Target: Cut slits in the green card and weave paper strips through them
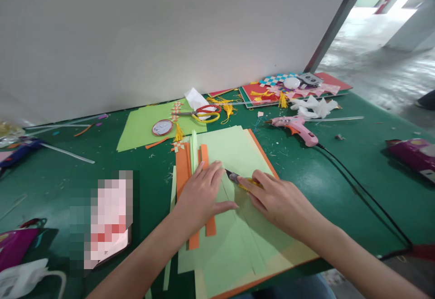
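My right hand (272,195) is closed around a yellow utility knife (249,183), its dark blade tip touching light green paper (234,249) close to my left fingertips. Thin straight lines run down the paper below the blade. My left hand (207,190) lies flat on the sheet with fingers stretched and thumb out to the side, pressing it down. Orange strips (210,224) lie partly beneath that hand, and a folded light green strip (194,151) stands just beyond it. An orange sheet (268,158) shows along the right edge under the green stack.
Scissors (205,114), a round tin (162,127) and a green sheet (142,122) lie farther back. A pink glue gun (295,127) with a black cord sits at right. Decorated red boards (251,95) rest against the grey partition (152,31). A blurred-out object (108,222) lies left.
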Demonstrator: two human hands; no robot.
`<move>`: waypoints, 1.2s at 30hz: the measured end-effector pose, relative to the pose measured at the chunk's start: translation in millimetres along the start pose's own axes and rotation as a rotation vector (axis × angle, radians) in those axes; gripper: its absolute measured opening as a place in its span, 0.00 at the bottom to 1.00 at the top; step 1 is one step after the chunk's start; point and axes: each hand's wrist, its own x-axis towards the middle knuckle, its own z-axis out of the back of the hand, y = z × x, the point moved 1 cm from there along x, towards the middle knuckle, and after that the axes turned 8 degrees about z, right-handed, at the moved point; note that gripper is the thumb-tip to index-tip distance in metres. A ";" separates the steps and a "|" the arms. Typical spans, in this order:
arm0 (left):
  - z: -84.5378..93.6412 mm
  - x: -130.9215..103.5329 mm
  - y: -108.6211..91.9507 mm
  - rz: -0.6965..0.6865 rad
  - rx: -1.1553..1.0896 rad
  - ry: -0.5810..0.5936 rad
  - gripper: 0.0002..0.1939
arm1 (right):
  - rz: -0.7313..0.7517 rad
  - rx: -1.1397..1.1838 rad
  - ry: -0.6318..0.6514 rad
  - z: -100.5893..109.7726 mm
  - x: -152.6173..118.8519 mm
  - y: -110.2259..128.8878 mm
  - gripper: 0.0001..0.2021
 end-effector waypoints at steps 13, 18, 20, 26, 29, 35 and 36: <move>1.9 -1.0 -1.2 0.029 -0.068 0.051 0.37 | 0.026 -0.104 0.010 1.2 19.9 -6.6 0.19; 3.3 -0.3 -1.3 0.022 -0.056 0.042 0.36 | 0.049 -0.134 0.017 2.2 24.9 -8.7 0.18; 3.0 0.2 -1.2 0.017 -0.053 0.043 0.36 | 0.053 -0.137 0.022 2.6 26.8 -9.7 0.18; 0.2 -0.5 -0.2 0.027 -0.043 0.055 0.37 | 0.027 -0.116 0.043 1.5 33.4 -13.9 0.19; 0.1 -1.6 0.2 0.025 -0.038 0.054 0.38 | -0.038 -0.096 0.064 0.3 35.1 -18.2 0.20; 1.4 -1.9 0.0 0.024 -0.041 0.041 0.38 | -0.218 -0.116 0.004 -2.8 29.7 -33.7 0.19; 1.6 -2.0 0.0 0.020 -0.041 0.038 0.38 | -0.206 -0.119 -0.030 -2.4 28.1 -35.0 0.18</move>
